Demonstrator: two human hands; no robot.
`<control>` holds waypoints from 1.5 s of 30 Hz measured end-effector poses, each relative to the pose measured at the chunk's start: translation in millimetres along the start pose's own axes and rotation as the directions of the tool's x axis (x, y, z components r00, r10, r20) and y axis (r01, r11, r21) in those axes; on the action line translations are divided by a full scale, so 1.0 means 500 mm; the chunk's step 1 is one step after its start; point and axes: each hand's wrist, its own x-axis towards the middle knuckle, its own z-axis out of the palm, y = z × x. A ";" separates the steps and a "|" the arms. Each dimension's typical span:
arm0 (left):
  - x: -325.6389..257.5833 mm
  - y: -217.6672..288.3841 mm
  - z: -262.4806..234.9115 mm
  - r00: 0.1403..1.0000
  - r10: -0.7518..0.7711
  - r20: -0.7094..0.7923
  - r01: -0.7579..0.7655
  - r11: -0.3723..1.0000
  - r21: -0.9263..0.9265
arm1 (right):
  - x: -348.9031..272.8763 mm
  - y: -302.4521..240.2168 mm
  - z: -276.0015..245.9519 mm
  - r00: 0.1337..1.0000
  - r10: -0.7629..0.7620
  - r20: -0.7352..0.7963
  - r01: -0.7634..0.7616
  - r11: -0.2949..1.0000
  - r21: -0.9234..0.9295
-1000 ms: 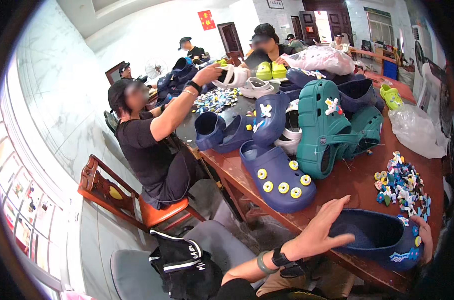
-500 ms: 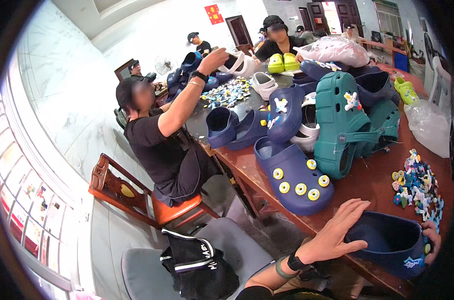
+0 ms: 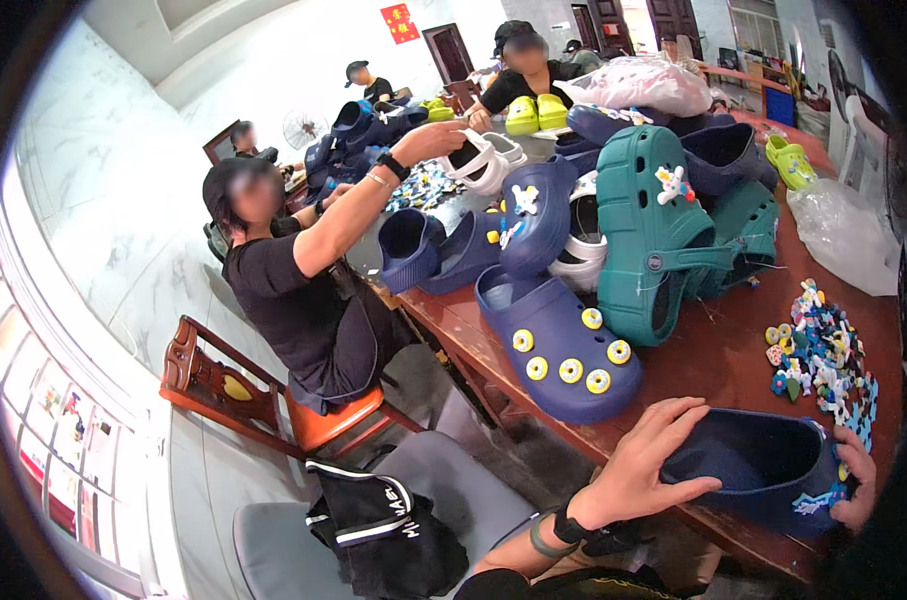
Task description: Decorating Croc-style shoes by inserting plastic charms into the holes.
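Observation:
A navy clog [image 3: 744, 510] lies on its base at the table's near edge, its opening facing up. My right hand [image 3: 854, 480] grips its far right end, beside a light-blue charm [image 3: 819, 498] fixed to the shoe. At the other end, my left hand [image 3: 639, 475] is spread, thumb and fingers apart around the rim; whether it touches the clog I cannot tell. Beyond it rests another navy clog [image 3: 509, 310] dotted with several yellow-and-white ring charms [image 3: 571, 370]. To the right is a heap of small colourful charms [image 3: 829, 350].
Green clogs [image 3: 654, 240] and more navy clogs are piled on the red-brown table [image 3: 694, 380], near a clear plastic bag [image 3: 844, 235]. A co-worker at left holds a white clog [image 3: 484, 165]. A grey chair [image 3: 274, 540] with a black bag [image 3: 389, 530] stands beside me.
My left hand has come closer around the navy clog's end. The co-worker's arm has lowered with the white clog. The whole view has shifted slightly.

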 end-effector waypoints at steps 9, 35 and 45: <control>-0.022 0.026 0.004 1.000 0.005 -0.005 -0.004 0.975 0.222 | 0.014 -0.052 0.026 0.999 -0.027 0.020 0.029 0.988 -0.150; 0.018 0.117 0.157 0.983 0.178 -0.042 -0.164 0.961 0.223 | 0.057 -0.123 0.077 0.996 -0.046 -0.079 0.028 0.975 -0.218; 0.022 0.111 0.145 0.977 0.202 -0.075 -0.176 0.948 0.266 | 0.072 -0.125 0.085 0.996 -0.057 -0.072 0.041 0.977 -0.211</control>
